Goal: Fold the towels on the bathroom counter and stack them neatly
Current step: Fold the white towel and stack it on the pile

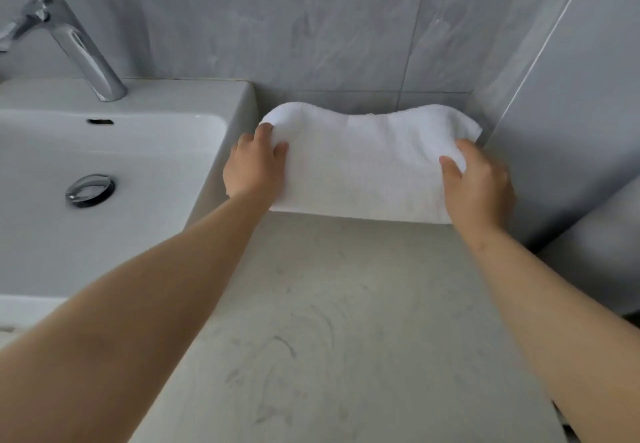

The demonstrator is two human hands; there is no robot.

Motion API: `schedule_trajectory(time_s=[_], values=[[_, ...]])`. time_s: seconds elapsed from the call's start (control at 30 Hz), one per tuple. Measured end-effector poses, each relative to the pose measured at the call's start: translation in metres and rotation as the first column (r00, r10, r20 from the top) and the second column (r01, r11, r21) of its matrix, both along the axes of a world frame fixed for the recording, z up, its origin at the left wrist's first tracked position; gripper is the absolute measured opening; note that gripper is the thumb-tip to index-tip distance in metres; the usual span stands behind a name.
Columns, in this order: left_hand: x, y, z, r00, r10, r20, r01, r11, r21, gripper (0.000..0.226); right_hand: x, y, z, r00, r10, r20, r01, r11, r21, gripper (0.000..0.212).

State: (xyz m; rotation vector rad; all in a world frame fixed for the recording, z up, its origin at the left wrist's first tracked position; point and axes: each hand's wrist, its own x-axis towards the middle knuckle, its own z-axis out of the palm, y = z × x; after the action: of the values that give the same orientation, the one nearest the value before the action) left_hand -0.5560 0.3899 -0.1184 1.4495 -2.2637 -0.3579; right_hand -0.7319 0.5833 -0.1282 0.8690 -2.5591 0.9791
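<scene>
A white towel [367, 162] lies at the back of the grey counter [346, 321], against the tiled wall. Its near edge is straight and its far edge sags in the middle. My left hand [252, 169] grips the towel's left end, fingers curled over the far left corner and thumb on top. My right hand [478, 183] grips the right end the same way, with the thumb on the cloth. Only this one towel is in view.
A white basin [114, 179] with a chrome drain [90, 190] fills the left side, its raised wall beside my left hand. A chrome tap [72, 41] stands behind it. Grey tiled walls [346, 27] close the back and right.
</scene>
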Motion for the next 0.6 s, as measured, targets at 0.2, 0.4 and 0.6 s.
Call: schedule_trajectory(time_s=[0.2,0.4,0.6], values=[[-0.034,-0.047,-0.005,0.997,-0.015,0.074,0.016,1.000,-0.014,0.041,-0.037,-0.047,-0.005,1.000,0.006,0.000,-0.006,0.995,0.100,0.035],[-0.052,-0.072,-0.019,0.991,-0.002,0.131,0.004,1.000,-0.016,0.042,-0.061,-0.081,-0.022,0.999,0.025,-0.032,-0.020,0.988,0.152,0.033],[-0.062,-0.084,-0.031,0.991,-0.015,0.131,0.020,0.999,-0.036,0.041,-0.072,-0.090,-0.031,0.998,0.005,-0.063,0.008,0.977,0.213,0.032]])
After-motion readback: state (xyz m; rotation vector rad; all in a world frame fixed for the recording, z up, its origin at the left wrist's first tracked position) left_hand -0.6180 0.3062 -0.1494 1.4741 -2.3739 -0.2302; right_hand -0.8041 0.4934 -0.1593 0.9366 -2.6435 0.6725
